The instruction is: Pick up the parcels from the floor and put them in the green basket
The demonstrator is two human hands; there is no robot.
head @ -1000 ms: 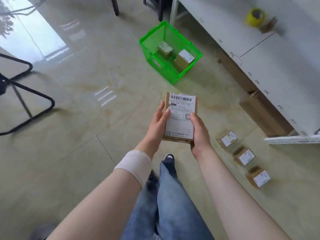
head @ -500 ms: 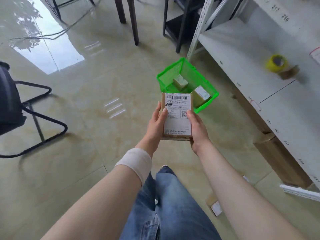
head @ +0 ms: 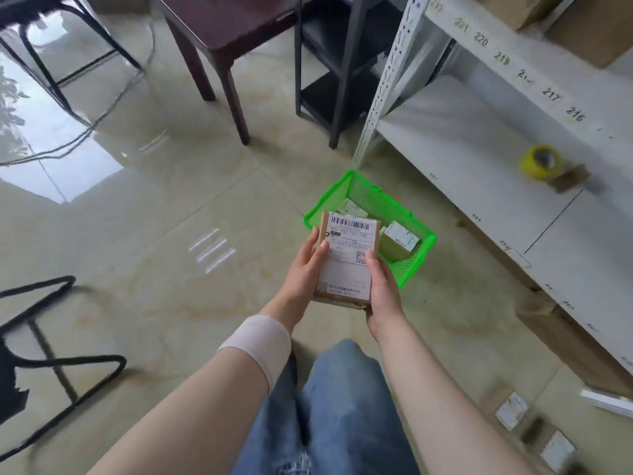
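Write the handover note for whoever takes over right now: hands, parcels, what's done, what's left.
Hands: left grip and right grip both hold the labelled parcel by its sides, label up, near the green basket on the floor.
Done: two boxed parcels lie in the basket.
Left: drop the held parcel in, then fetch the floor parcels, at least two, at lower right.

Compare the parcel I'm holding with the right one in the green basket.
The held parcel looks larger and flatter, the basket parcel smaller and boxier. The held parcel is off the floor; the basket parcel lies in the green basket. Both are brown cardboard with white labels.
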